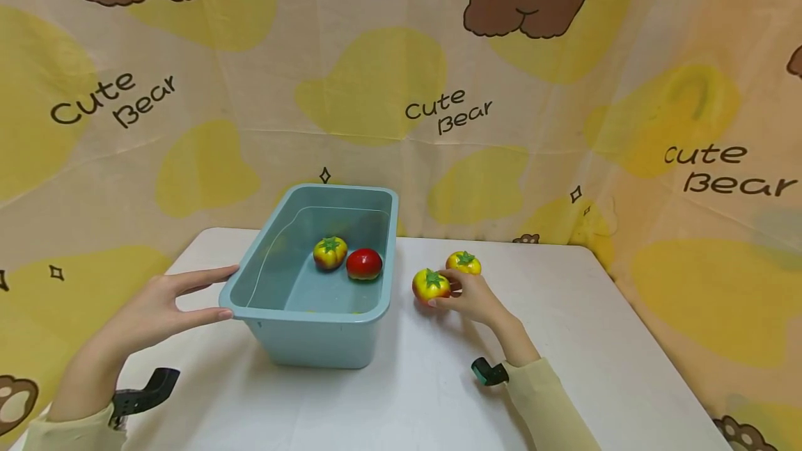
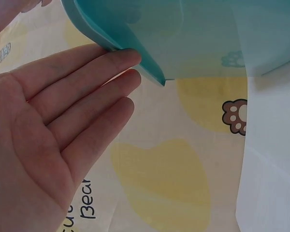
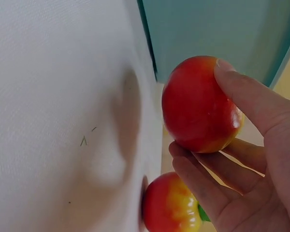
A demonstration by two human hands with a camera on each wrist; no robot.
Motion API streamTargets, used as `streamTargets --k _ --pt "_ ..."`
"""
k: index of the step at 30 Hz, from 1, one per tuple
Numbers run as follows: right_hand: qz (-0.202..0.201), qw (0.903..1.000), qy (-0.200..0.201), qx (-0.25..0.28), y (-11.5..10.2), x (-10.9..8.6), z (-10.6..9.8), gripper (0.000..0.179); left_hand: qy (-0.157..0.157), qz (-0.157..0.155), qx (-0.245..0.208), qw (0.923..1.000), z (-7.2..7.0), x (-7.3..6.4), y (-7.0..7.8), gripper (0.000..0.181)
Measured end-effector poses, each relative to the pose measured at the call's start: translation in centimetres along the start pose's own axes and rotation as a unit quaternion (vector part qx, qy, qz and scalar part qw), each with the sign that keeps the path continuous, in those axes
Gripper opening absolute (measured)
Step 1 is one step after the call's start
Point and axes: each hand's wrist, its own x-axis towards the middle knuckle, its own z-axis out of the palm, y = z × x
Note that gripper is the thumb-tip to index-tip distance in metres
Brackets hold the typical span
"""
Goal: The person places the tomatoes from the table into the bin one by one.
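Observation:
A red-and-yellow tomato [image 1: 430, 287] with a green leafy top is pinched between the thumb and fingers of my right hand [image 1: 471, 298]. In the right wrist view the held tomato [image 3: 200, 104] appears just off the table, its red underside showing. Right behind it, a similar tomato [image 1: 464, 262] rests on the table. My left hand [image 1: 153, 308] touches the near-left rim of a blue-green plastic basin [image 1: 307, 343], fingers extended. In the left wrist view the straight fingers [image 2: 104, 96] lie against the rim. Inside the basin are another yellowish tomato [image 1: 330, 254] and a shiny red fruit [image 1: 364, 264].
The basin stands on a white table [image 1: 438, 388], left of the held tomato. A cloth backdrop [image 1: 376, 89] with bears and yellow patches hangs behind and beside the table. Small yellow bits peek above the basin's near rim, mostly hidden.

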Motion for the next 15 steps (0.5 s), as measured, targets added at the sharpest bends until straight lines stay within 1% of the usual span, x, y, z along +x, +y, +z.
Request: streamTargets --k 7,15 --pt "-0.025 0.9996 0.01 -0.003 -0.5 -0.4 -0.5 0.062 -0.003 -0.003 0.002 1.0 -0.1 0.0 0.1 0.059" --pt "-0.034 0.9993 0.012 -0.002 -1.1 -0.7 -1.0 0.064 -0.004 -0.005 0.006 1.0 -0.1 -0.1 0.2 0.059"
